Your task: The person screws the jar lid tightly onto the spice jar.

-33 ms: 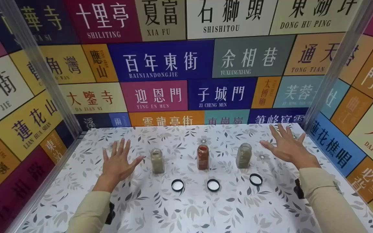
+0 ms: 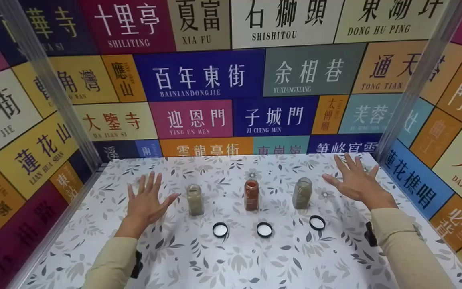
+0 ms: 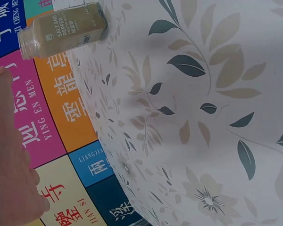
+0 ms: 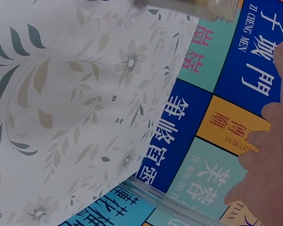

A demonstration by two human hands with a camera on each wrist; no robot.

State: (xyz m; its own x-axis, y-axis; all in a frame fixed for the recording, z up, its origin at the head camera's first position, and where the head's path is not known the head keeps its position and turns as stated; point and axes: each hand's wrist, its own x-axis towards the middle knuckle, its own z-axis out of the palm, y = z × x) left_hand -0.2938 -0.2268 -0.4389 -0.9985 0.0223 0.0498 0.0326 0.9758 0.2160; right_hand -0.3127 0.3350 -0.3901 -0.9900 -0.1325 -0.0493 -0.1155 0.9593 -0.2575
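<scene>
Three uncapped glass spice jars stand upright in a row on the table. The left jar [image 2: 195, 202] holds a greyish-beige powder, and its label in the left wrist view reads "Salt and pepper" [image 3: 66, 30]. Reddish-brown powder fills the middle jar [image 2: 251, 196]; the right jar [image 2: 302, 194] is greyish-green. In front of them lie three black-rimmed lids with white insides: left [image 2: 219, 229], middle [image 2: 264, 229], right [image 2: 317, 222]. My left hand [image 2: 144, 204] spreads its fingers left of the left jar, holding nothing. Likewise empty, my right hand [image 2: 357, 182] spreads its fingers right of the right jar.
A white cloth with a leaf pattern [image 2: 231, 265] covers the table. Panels with coloured place-name signs [image 2: 199, 76] rise behind and at both sides. Clear corner strips [image 2: 405, 80] run up where the panels meet.
</scene>
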